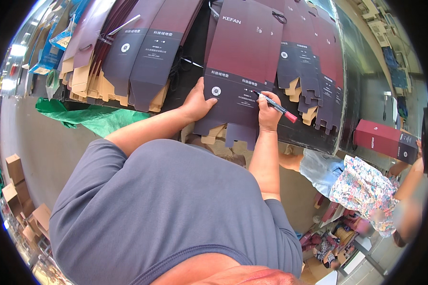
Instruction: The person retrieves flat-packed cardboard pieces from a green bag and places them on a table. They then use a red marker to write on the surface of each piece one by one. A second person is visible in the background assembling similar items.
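A flattened maroon and dark-grey carton [237,52] lies in front of me on the table, its grey flap end toward me. My left hand [198,103] grips its left edge, thumb on top beside a round white code mark. In my right hand [269,114] is a dark marker pen [283,110] with a red end pointing away to the right. The pen's tip rests at or just above small printed marks on the grey band; actual contact cannot be made out. Fingers of the right hand are closed around the pen.
Stacks of similar flat cartons [157,52] stand to the left, and more flat cartons [299,61] lie to the right. Green plastic sheeting [81,114] hangs at the table's left front. At right, a co-worker [366,190] holds a formed maroon box [380,140]. Brown boxes [16,185] sit far left.
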Demonstrator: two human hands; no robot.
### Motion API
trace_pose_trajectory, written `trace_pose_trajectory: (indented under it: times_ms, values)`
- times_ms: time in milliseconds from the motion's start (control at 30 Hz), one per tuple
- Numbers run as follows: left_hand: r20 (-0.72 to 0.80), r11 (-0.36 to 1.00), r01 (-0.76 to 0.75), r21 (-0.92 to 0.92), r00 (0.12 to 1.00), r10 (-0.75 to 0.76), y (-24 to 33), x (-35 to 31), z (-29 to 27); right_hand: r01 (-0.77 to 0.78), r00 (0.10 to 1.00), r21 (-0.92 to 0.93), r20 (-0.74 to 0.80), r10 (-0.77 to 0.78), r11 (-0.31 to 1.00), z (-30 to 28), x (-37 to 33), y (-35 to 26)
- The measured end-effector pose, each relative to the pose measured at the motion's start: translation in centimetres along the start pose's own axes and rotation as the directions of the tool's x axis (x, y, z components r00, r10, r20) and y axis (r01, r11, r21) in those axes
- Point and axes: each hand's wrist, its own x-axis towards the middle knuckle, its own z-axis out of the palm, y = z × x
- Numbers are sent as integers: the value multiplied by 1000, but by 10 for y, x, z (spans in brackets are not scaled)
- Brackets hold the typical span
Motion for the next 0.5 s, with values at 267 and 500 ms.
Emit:
trace_pose_trajectory:
  times_ms: [267,500]
  values:
    - [8,1000,19,11,1000,-19,0,2,-1,26,1000,-135,-1,-27,991,1,2,7]
    - [8,1000,25,-6,1000,-25,3,1,-2,38,999,-198,0,-39,979,3,2,1]
